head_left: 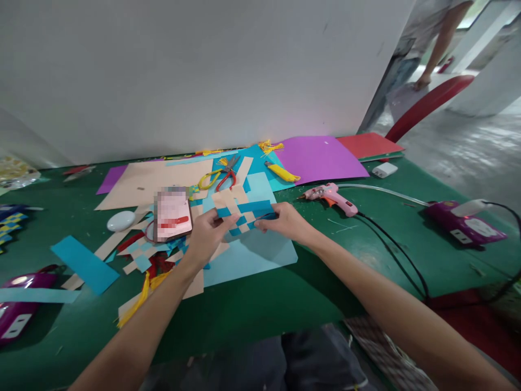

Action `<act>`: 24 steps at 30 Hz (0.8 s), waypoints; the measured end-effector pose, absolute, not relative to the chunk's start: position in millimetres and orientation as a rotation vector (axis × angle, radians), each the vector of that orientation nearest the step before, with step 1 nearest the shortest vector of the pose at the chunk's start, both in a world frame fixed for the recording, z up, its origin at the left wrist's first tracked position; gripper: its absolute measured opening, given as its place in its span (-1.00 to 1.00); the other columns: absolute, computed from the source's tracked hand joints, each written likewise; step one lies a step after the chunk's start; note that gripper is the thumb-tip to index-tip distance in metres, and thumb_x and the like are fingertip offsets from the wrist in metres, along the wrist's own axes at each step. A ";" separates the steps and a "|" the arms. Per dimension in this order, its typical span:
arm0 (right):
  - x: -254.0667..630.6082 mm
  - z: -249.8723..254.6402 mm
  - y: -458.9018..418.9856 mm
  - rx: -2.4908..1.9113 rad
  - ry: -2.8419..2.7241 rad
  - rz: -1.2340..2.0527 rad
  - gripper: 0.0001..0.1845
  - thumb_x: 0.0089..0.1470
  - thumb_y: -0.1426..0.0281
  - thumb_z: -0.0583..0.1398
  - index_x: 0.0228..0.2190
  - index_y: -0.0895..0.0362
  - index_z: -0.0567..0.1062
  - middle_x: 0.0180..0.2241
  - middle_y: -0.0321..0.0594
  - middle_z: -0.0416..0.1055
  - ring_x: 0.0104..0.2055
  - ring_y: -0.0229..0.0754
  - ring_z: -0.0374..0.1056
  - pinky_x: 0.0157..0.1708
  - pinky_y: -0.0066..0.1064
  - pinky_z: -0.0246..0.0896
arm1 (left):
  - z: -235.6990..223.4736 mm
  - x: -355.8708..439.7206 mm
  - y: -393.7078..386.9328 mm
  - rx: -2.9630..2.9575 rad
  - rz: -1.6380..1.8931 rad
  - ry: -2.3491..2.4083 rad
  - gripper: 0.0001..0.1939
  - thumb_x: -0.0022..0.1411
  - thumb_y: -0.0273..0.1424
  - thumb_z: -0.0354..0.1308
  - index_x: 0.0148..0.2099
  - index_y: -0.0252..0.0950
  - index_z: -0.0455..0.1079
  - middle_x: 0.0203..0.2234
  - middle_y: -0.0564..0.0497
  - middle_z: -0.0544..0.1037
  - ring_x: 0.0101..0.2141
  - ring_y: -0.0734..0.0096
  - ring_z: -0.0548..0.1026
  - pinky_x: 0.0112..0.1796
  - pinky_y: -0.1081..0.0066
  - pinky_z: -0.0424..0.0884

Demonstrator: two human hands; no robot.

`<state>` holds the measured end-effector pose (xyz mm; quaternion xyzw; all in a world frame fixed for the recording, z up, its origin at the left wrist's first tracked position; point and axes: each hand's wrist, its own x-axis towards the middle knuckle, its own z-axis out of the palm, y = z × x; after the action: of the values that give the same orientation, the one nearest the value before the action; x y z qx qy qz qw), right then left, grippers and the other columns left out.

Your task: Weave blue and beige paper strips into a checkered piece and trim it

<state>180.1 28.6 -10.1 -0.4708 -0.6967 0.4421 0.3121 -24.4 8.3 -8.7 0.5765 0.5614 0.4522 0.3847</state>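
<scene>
A small woven piece of blue and peach paper strips (245,219) is held up between my two hands. My left hand (211,228) pinches its left side, thumb across the front. On the right, my right hand (285,221) grips the end of its blue strip with fingers pressed together. Loose peach strip ends stick up from the weave's top. Beneath it lies a light blue paper sheet (252,263). Just left of my left hand stands a phone (173,214) with a lit, partly blurred screen. Scissors (226,174) with yellow and red handles rest behind the weave.
A pink hot glue gun (331,198) lies to the right, its cord running to a purple power strip (464,222). Near the wall are a yellow cutter (283,172) and purple paper (321,157). Paper scraps (142,252) clutter the left. Another person's hand (423,81) shows at upper right.
</scene>
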 end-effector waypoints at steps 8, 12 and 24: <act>181.4 -10.5 30.2 -1.236 -1.825 1.204 -0.77 -0.07 0.30 0.24 -0.59 0.21 0.51 -0.56 -0.21 0.48 -0.53 -0.30 0.30 -0.52 -0.49 0.07 | 1.8 -20.9 6.5 1.575 1.158 1.563 -0.75 0.00 -0.22 0.28 -0.46 -0.34 0.46 -0.55 0.01 0.56 -0.48 0.33 0.51 -0.51 0.47 0.42; 181.0 -10.5 30.7 -1.223 -1.825 1.189 -0.76 -0.06 0.28 0.24 -0.58 0.21 0.52 -0.58 -0.22 0.47 -0.54 -0.31 0.28 -0.54 -0.50 0.05 | 0.1 -21.7 7.1 1.599 1.177 1.578 -0.74 0.02 -0.22 0.28 -0.44 -0.34 0.45 -0.55 0.01 0.55 -0.46 0.33 0.51 -0.49 0.47 0.42; 184.2 -14.2 34.2 -1.224 -1.735 1.125 -0.77 -0.05 0.30 0.24 -0.58 0.20 0.51 -0.56 -0.17 0.49 -0.48 -0.24 0.37 -0.48 -0.46 0.16 | -3.8 -24.5 8.1 1.544 1.036 1.207 -0.59 0.11 -0.16 0.23 -0.06 -0.29 0.35 -0.26 -0.08 0.58 -0.24 0.24 0.55 -0.22 0.28 0.52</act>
<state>184.2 34.2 -14.2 -0.4752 -0.6733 0.4365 0.3610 -24.5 8.1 -3.8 0.6234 0.4874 0.4181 0.4460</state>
